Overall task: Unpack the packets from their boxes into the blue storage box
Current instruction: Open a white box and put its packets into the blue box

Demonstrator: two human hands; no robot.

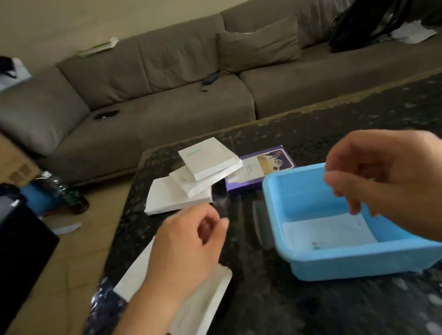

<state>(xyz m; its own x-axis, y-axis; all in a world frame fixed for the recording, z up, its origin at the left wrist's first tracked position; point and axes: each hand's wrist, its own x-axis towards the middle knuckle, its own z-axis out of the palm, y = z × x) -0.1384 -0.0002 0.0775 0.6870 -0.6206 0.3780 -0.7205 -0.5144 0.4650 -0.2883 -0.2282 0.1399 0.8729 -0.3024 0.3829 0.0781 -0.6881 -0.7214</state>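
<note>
From the head view, the left hand [192,242] hovers over the near-left part of the dark speckled desk [301,323], fingers loosely curled around nothing that I can make out, though blur makes that hard to swear to. Beneath its wrist lies an opened white box [203,315], flaps splayed, apparently emptied. The right hand [398,183] hangs above the blue storage box [362,261] at the near right, fingers drooping and relaxed, holding nothing. One white packet [329,230] lies flat on the bin's floor.

What matters next is the stack of white boxes [196,178], fanned out farther back and to the left of the bin, beside a purple box [264,168]. The stack sits just beyond the left hand, long edges running roughly left to right, so that hand looks better placed to reach it.
</note>
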